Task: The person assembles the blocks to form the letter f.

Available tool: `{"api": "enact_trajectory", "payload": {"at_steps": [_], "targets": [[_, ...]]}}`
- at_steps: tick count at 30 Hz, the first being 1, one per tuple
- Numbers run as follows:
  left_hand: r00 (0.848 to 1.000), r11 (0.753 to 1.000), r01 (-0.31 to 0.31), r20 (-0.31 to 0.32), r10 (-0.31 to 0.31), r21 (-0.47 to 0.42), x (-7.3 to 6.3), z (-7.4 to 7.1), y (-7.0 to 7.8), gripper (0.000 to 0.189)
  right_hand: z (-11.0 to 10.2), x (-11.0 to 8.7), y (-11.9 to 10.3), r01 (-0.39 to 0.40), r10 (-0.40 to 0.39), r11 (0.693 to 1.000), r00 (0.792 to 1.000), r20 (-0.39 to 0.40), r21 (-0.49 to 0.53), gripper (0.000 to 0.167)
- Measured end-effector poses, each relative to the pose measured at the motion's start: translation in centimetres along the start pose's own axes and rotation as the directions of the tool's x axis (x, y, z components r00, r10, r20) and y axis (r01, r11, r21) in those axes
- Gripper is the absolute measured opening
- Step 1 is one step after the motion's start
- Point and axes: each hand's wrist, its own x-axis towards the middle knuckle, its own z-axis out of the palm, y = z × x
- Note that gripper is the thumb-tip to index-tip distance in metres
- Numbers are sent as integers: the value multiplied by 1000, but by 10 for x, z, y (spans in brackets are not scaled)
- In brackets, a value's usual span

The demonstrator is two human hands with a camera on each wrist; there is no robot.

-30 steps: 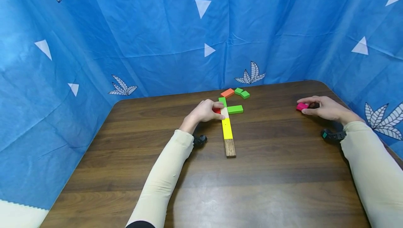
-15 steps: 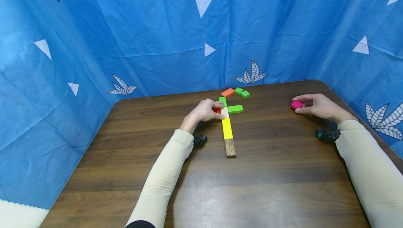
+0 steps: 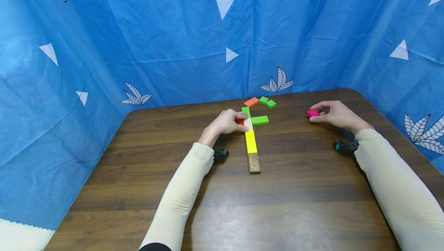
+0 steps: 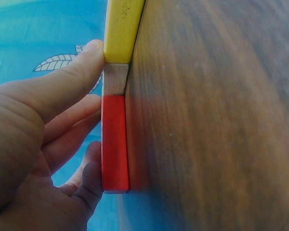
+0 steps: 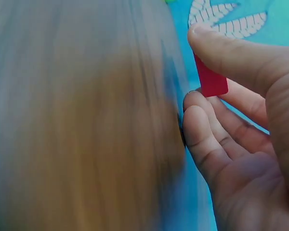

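In the head view a line of flat blocks lies on the table: a green block (image 3: 246, 110), a pale wood block (image 3: 248, 124), a yellow block (image 3: 250, 142) and a brown wood-grain block (image 3: 254, 163). Another green block (image 3: 260, 120) sticks out to the right, a red block (image 4: 114, 144) to the left. My left hand (image 3: 227, 121) rests over the red and pale blocks, its thumb tip at the joint of pale and yellow. Off to the right, my right hand (image 3: 334, 114) pinches a pink block (image 3: 313, 113) between thumb and fingers.
Behind the line, an orange block (image 3: 251, 102) and two small green blocks (image 3: 271, 104) lie near the far edge of the brown table (image 3: 156, 147). A blue curtain (image 3: 173, 31) hangs behind and along both sides.
My right hand has moved left across the table with the pink block pinched in it. The left hand and the line of blocks have stayed in place.
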Motion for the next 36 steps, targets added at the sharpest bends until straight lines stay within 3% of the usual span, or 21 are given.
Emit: {"api": "enact_trajectory", "payload": {"at_steps": [6, 15, 36], "targets": [[1000, 1000, -16, 2, 16, 9, 2, 1, 1, 61, 13, 12, -14, 4, -4, 1000, 1000, -16, 22, 64], [1000, 1000, 12, 1, -12, 5, 0, 3, 2, 60, 24, 25, -30, 9, -9, 999, 1000, -13, 34, 61], [1000, 1000, 1, 4, -1, -1, 0, 0, 1, 62, 32, 42, -47, 46, -47, 999, 998, 47, 19, 49]]}}
